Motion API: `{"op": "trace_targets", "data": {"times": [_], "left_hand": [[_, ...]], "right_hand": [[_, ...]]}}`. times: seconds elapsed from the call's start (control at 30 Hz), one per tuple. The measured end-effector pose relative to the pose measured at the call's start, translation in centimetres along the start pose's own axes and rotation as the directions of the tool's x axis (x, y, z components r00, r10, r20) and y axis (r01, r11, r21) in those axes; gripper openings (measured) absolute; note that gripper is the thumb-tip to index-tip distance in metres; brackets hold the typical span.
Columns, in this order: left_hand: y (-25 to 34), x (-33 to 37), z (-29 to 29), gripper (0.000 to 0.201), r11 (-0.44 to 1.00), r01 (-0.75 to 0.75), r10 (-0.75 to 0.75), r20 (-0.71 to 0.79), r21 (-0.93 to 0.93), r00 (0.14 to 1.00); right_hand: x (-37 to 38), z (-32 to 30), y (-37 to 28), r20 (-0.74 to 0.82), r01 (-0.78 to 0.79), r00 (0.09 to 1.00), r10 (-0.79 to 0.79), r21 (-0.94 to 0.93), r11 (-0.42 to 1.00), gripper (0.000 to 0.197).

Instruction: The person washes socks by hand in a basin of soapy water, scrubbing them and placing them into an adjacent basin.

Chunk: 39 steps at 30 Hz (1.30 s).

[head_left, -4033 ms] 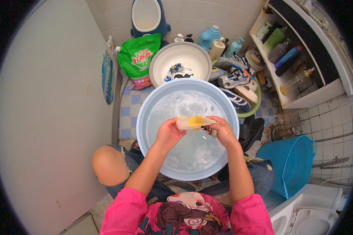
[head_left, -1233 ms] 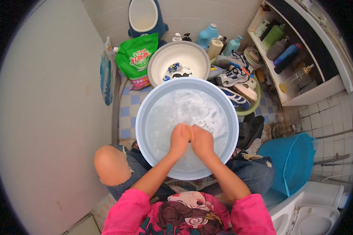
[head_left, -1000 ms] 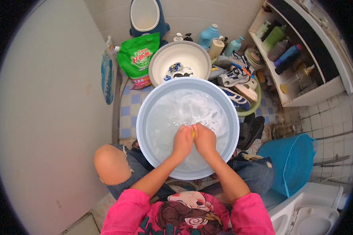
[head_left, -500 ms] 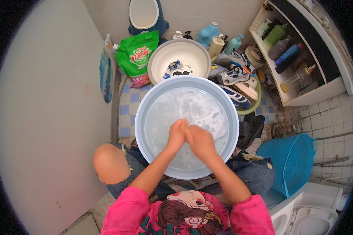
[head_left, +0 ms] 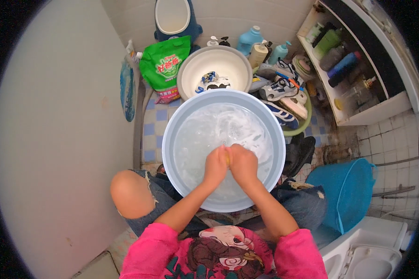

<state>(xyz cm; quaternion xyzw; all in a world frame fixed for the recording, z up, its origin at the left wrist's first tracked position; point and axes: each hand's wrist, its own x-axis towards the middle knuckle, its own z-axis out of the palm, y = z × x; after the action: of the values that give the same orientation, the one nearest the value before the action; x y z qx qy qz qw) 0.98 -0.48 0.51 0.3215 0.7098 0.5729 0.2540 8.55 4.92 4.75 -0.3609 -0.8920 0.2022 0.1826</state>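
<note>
A light blue basin [head_left: 169, 153] of cloudy, foamy water [head_left: 198, 128] stands between my knees. Over its near half, my left hand [head_left: 215, 166] and my right hand [head_left: 244, 163] press together with curled fingers. A bit of something yellowish [head_left: 228, 159] peeks out between them; its kind is hidden by the fingers. Both hands are closed, knuckles upward, just above the water.
Beyond stands a cream basin [head_left: 184, 76] with small dark-and-white items inside. Beside it are a green detergent bag [head_left: 165, 60], several bottles [head_left: 250, 41] and a green tub [head_left: 307, 122] of shoes. A blue bucket [head_left: 342, 195] sits right, below a shelf [head_left: 333, 104].
My hands have come slightly nearer to me and to the right, and the right hand has turned more upright. Both stay pressed together.
</note>
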Motion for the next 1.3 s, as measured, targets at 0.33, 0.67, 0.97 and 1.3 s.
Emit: {"op": "trace_targets", "data": {"times": [0.33,0.67,0.97,1.3], "left_hand": [[2.0,0.8,-1.0,0.042,0.808,0.397,-0.366,0.156,-0.437,0.917],[0.6,-0.3,0.5,0.04,1.0,0.004,-0.005,-0.054,-0.012,0.999],[-1.8,-0.6,0.8,0.039,0.996,0.038,-0.04,0.026,0.083,0.999],[-0.3,-0.3,0.1,0.038,0.989,0.049,-0.048,-0.01,0.142,0.999]], "right_hand": [[1.2,-1.8,2.2,0.227,-0.33,0.944,0.24,0.656,0.679,0.02],[-0.1,-0.2,1.0,-0.087,0.046,0.995,-0.041,0.051,0.998,0.021],[0.1,-0.9,-0.1,0.098,-0.043,0.994,0.039,0.033,0.999,0.029],[-1.0,0.9,-0.2,0.063,-0.104,0.993,0.102,0.026,0.994,0.022]]}}
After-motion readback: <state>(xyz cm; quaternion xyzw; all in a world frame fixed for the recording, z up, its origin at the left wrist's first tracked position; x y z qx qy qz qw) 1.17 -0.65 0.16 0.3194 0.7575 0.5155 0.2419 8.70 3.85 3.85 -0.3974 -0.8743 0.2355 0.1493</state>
